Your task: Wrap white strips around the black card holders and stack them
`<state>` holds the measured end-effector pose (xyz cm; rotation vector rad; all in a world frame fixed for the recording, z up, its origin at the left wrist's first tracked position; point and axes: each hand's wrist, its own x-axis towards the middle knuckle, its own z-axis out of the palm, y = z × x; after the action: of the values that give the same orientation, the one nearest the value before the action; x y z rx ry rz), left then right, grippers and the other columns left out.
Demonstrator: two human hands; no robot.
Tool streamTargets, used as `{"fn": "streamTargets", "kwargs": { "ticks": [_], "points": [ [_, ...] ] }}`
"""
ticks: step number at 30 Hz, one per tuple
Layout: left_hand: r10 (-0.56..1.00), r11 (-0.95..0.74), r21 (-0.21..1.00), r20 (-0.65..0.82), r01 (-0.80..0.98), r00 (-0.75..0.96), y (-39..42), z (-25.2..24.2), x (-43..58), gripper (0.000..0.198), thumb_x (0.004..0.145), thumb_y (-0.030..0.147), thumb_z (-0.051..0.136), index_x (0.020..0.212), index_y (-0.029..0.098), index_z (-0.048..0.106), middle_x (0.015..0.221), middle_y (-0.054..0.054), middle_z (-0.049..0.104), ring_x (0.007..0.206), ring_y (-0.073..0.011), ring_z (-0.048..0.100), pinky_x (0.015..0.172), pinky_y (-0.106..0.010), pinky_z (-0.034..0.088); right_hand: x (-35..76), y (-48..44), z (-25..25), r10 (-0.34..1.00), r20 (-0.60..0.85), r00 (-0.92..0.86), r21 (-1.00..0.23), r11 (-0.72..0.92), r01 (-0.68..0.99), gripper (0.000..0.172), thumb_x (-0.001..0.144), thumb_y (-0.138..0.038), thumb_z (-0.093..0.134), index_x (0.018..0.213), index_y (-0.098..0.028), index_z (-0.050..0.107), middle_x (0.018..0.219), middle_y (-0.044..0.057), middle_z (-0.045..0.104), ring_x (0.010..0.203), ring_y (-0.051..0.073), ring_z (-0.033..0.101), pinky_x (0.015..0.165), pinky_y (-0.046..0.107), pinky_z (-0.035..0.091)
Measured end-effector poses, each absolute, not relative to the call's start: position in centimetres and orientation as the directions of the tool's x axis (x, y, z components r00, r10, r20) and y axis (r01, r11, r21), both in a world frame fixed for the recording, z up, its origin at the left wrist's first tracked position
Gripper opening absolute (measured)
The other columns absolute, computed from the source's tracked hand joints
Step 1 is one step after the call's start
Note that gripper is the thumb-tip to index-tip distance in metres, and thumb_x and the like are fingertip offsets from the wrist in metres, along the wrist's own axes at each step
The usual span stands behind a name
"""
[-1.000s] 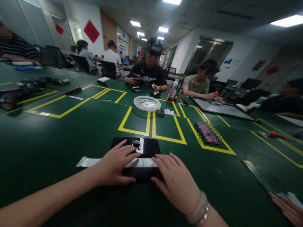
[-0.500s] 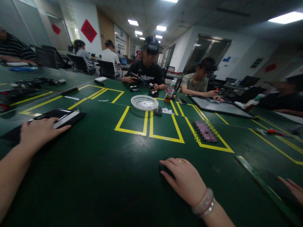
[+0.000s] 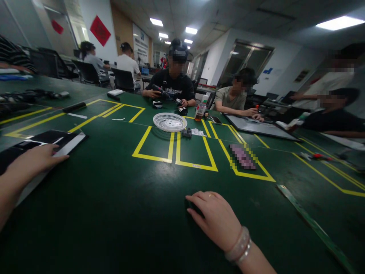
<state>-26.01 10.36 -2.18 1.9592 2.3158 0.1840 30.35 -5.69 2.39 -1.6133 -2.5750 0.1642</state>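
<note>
A flat black panel (image 3: 54, 137) with a white strip (image 3: 70, 142) along its edge lies at the left of the green table (image 3: 128, 213). My left hand (image 3: 31, 161) lies palm down on the panel's near end with its fingers together, holding it. My right hand (image 3: 216, 220) rests palm down on the bare table at the bottom centre, fingers loosely curled, with a bracelet (image 3: 238, 247) on the wrist. A dark patch shows under its fingertips; I cannot tell whether it is an object or shadow.
Yellow tape boxes (image 3: 173, 152) mark the table's middle. Beyond them sit a white round basket (image 3: 169, 121), a small black part (image 3: 186, 132) and a bottle (image 3: 200, 111). A blurred flat item (image 3: 242, 156) and a green strip (image 3: 310, 224) lie to the right. Several people (image 3: 171, 85) work at the far side.
My left hand has carried the black panel from in front of me far out to the left. My right hand has come off the panel and now rests on the table.
</note>
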Motion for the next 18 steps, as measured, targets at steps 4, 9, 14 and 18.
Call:
{"fn": "streamTargets", "kwargs": {
  "ticks": [4, 9, 14, 18],
  "points": [
    [0.988, -0.151, 0.251, 0.079, 0.956, 0.135, 8.2, -0.3, -17.4, 0.065, 0.098, 0.049, 0.041, 0.140, 0.001, 0.046, 0.120, -0.018, 0.058, 0.104, -0.0329, 0.057, 0.087, -0.044, 0.049, 29.7, -5.9, 2.2, 0.876, 0.138, -0.463, -0.160, 0.481, 0.862, 0.032, 0.090, -0.021, 0.063, 0.122, -0.026, 0.064, 0.119, 0.005, 0.068, 0.109, 0.025, 0.063, 0.096, 0.048, 0.049],
    [0.751, -0.626, 0.475, 0.155, 0.618, 0.642, 2.4, 0.7, -4.8, 0.046, 0.095, 0.035, 0.056, 0.139, 0.022, 0.052, 0.127, -0.008, 0.056, 0.113, -0.0260, 0.055, 0.093, -0.034, 0.049, 28.1, -6.7, 2.0, 0.797, 0.301, -0.524, -0.163, 0.584, 0.795, 0.027, 0.084, -0.023, 0.070, 0.110, -0.026, 0.063, 0.142, 0.007, 0.055, 0.131, 0.029, 0.049, 0.112, 0.054, 0.034],
    [0.592, -0.700, 0.579, 0.143, 0.417, 0.793, -1.3, 0.5, -1.0, 0.057, 0.088, 0.016, 0.062, 0.140, 0.035, 0.050, 0.127, -0.004, 0.056, 0.111, -0.0196, 0.056, 0.091, -0.026, 0.051, 27.5, -7.0, 1.7, 0.808, 0.214, -0.549, -0.291, 0.589, 0.754, 0.023, 0.082, -0.017, 0.072, 0.101, -0.025, 0.061, 0.104, 0.001, 0.072, 0.101, 0.022, 0.065, 0.110, 0.051, 0.034],
    [0.667, -0.669, 0.566, 0.171, 0.481, 0.725, 1.3, 0.4, -3.6, 0.048, 0.093, 0.038, 0.062, 0.139, 0.029, 0.053, 0.128, -0.007, 0.058, 0.115, -0.0234, 0.056, 0.096, -0.033, 0.050, 28.3, -6.7, 1.7, 0.891, 0.143, -0.430, -0.506, 0.439, 0.742, 0.015, 0.083, -0.025, 0.072, 0.093, -0.023, 0.062, 0.083, 0.000, 0.068, 0.075, 0.019, 0.062, 0.080, 0.037, 0.050]
  ]
}}
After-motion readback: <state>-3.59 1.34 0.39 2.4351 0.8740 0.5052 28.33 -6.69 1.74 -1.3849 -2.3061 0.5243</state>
